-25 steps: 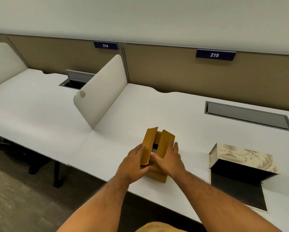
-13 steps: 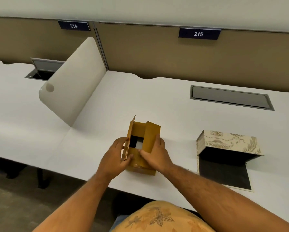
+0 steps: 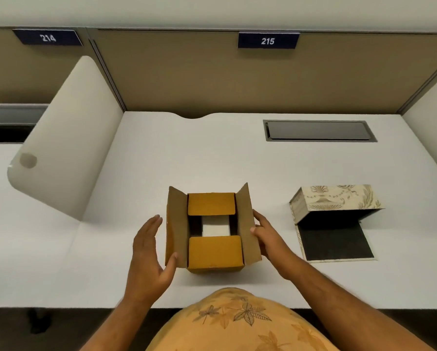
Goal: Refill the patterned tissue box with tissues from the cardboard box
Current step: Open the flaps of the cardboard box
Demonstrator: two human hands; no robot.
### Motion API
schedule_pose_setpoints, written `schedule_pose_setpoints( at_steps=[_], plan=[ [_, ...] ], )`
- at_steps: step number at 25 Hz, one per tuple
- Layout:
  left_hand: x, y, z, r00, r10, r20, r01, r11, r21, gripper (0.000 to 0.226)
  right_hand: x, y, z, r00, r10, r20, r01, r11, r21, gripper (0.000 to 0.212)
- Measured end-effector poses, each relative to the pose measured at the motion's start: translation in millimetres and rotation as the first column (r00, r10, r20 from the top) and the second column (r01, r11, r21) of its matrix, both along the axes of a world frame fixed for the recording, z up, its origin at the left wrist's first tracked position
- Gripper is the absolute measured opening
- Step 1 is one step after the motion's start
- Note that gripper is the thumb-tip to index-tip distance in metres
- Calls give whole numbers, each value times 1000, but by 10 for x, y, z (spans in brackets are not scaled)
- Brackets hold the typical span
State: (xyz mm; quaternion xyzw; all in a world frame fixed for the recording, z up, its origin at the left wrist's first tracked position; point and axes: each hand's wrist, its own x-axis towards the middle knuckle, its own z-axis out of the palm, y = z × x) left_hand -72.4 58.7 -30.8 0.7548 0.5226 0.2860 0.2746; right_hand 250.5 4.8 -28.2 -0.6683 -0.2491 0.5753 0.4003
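Observation:
The brown cardboard box (image 3: 213,252) stands on the white desk (image 3: 187,158) right in front of me. Its two side flaps are spread outward and its two inner flaps lie half closed. White tissues (image 3: 215,226) show in the gap between them. My left hand (image 3: 149,252) is beside the left flap with fingers straight and apart, only the thumb touching the flap's lower corner. My right hand (image 3: 268,236) pinches the edge of the right flap. The patterned tissue box (image 3: 336,200) lies to the right, tipped open, with its dark base panel (image 3: 335,243) flat on the desk.
A white curved divider (image 3: 68,138) rises at the left. A grey cable hatch (image 3: 318,130) is set into the desk at the back right. A tan partition (image 3: 212,74) with plates 214 and 215 closes the back. My patterned shirt (image 3: 237,323) fills the bottom.
The side flaps have been spread wide apart and the tissues now show. My left hand has come off the left flap and opened. The camera has tilted down over the box.

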Motion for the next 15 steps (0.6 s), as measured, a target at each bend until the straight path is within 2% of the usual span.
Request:
schedule_pose_setpoints(
  at_steps=[2,3,4,6,7,8,10,11,12,14,15],
  plan=[
    [-57,139,36,960,-140,-242,181,971,155,89,68,-54,-4,998,-63,25,64,998,-22,45],
    [-67,188,54,896,-220,-386,308,934,182,88,96,-93,-13,996,-75,57,75,997,-7,45],
    [-66,226,69,816,-282,-504,410,897,163,88,114,-123,-16,992,-88,95,87,996,15,47],
    [-25,272,103,727,-348,-592,464,884,50,95,108,-179,3,962,-98,254,83,994,71,64],
    [18,287,117,720,-367,-589,442,897,-19,97,86,-195,9,904,-87,418,50,994,98,75],
    [65,313,124,717,-388,-579,431,900,-70,98,42,-193,22,787,-51,614,-19,994,106,83],
    [146,349,117,722,-462,-515,424,883,-199,101,-63,-128,89,426,19,904,-233,968,89,81],
    [185,361,120,732,-487,-476,421,873,-245,104,-115,-78,117,298,40,954,-350,934,70,70],
    [223,375,129,748,-504,-433,421,864,-277,104,-160,-24,147,261,68,963,-439,897,55,55],
    [290,402,183,802,-518,-299,419,843,-337,96,-232,102,207,346,172,922,-485,874,19,32],
    [315,412,228,844,-498,-197,410,837,-362,90,-255,163,221,402,235,885,-473,881,-20,30]
  ],
)
